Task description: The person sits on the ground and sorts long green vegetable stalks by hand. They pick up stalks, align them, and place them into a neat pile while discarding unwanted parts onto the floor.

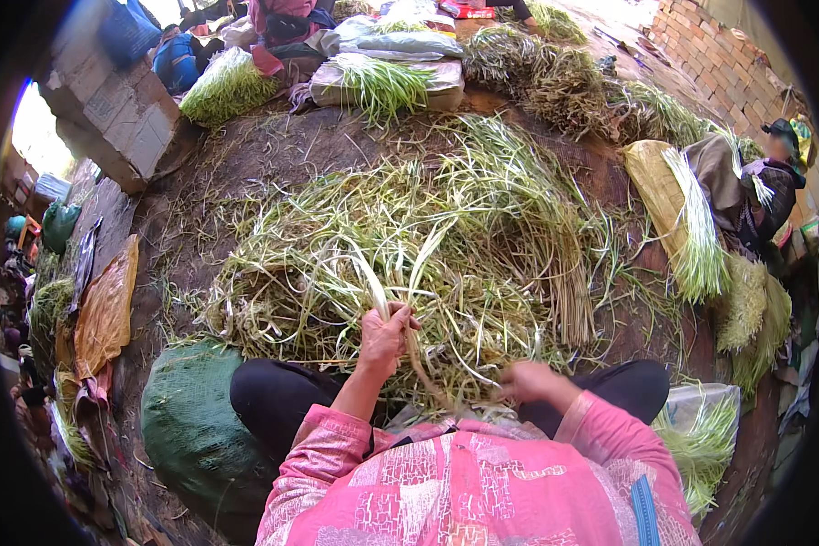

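My left hand (382,334) grips a long-leaved plant stalk. Its pale leaves (370,276) fan out above my fingers, and a brownish stem (420,365) hangs below them toward my lap. To the right, low over my thigh, is my right hand (534,382), blurred and curled. A thin whitish strip of leaf (474,372) reaches its fingertips; whether the fingers pinch it is unclear. Under and beyond both hands spreads a large loose heap of green and straw-coloured leaves (355,211). On the heap's right side, longer stalks (573,293) lie roughly side by side.
A stuffed green mesh sack (191,423) rests against my left knee. Pale green bundles lie on a wrapped bale (437,85) ahead and a tan sack (655,194) at right, where another person (774,184) sits. A block pillar (119,116) stands front left.
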Demonstrator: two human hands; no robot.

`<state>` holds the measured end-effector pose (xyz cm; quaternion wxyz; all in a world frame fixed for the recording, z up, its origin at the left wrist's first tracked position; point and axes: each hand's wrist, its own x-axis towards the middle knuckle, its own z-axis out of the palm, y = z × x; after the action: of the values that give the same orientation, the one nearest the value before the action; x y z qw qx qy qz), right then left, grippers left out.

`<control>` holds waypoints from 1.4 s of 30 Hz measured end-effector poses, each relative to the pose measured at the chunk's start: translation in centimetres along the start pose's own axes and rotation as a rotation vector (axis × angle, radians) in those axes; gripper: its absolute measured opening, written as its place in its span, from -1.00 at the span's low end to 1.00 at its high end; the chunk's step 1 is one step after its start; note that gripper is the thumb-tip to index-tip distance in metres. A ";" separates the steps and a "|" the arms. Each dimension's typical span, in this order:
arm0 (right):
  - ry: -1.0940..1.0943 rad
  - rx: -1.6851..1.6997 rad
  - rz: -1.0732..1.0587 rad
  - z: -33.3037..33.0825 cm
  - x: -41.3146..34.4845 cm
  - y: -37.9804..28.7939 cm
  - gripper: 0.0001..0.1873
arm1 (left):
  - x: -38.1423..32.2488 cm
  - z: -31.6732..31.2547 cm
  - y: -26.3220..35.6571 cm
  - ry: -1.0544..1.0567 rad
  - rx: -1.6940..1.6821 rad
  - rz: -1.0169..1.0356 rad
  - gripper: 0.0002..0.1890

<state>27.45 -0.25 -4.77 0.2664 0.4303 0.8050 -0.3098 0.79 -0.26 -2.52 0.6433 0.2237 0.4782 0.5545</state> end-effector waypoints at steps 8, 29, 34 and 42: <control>0.191 1.824 -0.291 -8.3 7.1 -6.2 -0.66 | -2.4 1.5 0.2 -0.119 0.075 -0.042 -0.86; 0.454 1.477 -0.559 -8.9 5.7 -12.4 -0.79 | -2.1 0.5 5.4 0.115 0.258 0.432 -0.91; 0.506 1.489 -0.513 -6.1 5.7 -8.0 -0.80 | -2.0 -0.6 6.6 0.183 -0.044 0.408 -0.89; 0.266 0.258 0.343 -3.7 3.6 4.5 -0.57 | -1.1 -2.4 6.9 0.111 -0.047 0.380 -0.92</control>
<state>28.97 6.30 -6.08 0.1496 0.6278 0.7020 -0.3010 -4.61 0.13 2.43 0.5046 0.2639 0.4491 0.6885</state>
